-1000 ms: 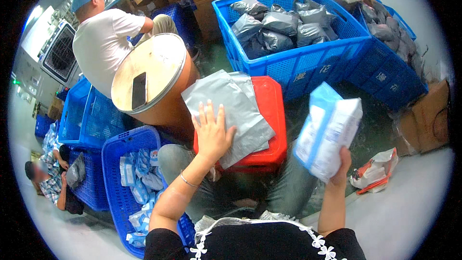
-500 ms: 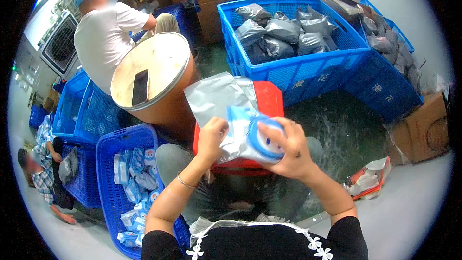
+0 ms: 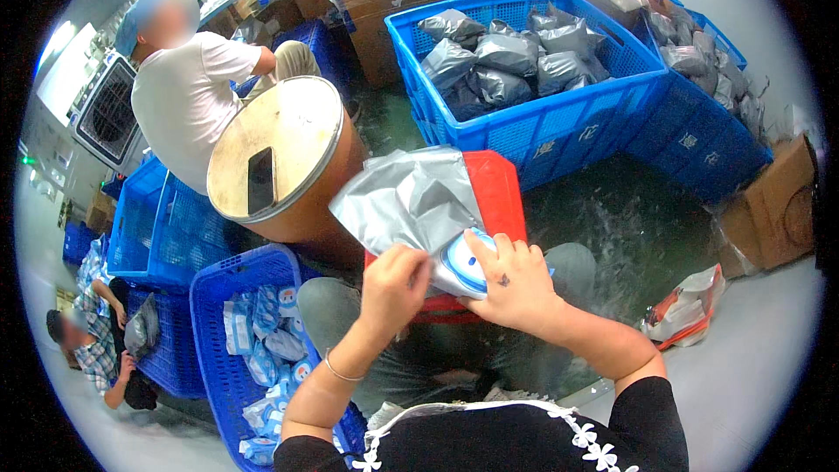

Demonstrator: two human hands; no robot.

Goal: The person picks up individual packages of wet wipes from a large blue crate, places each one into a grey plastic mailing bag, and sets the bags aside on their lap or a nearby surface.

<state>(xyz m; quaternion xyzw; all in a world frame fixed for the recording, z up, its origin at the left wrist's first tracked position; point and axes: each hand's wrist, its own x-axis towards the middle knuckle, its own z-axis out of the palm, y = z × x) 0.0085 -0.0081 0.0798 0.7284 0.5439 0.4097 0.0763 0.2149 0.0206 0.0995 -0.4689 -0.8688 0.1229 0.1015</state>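
Note:
My right hand (image 3: 511,284) is wrapped round a pack of wet wipes (image 3: 462,264), white and blue with a round lid. The pack lies at the near end of a silver-grey plastic mailing bag (image 3: 406,201); how far it is inside the bag I cannot tell. My left hand (image 3: 395,290) has its fingers curled closed at the bag's near left edge, pinching it. Under the bag, a red stool or box top (image 3: 496,197) stands between my knees.
To my left is a blue basket (image 3: 205,332) of wipe packs. A round drum (image 3: 306,131) with a phone (image 3: 260,180) on top stands ahead left. Blue crates (image 3: 524,118) of filled grey bags stand ahead right. A white-orange bag (image 3: 686,306) lies right. Co-workers sit leftward.
My right hand has moved the wipes pack lower against the bag, and most of the pack is now covered. The bag has crumpled and shifted. The view has turned slightly.

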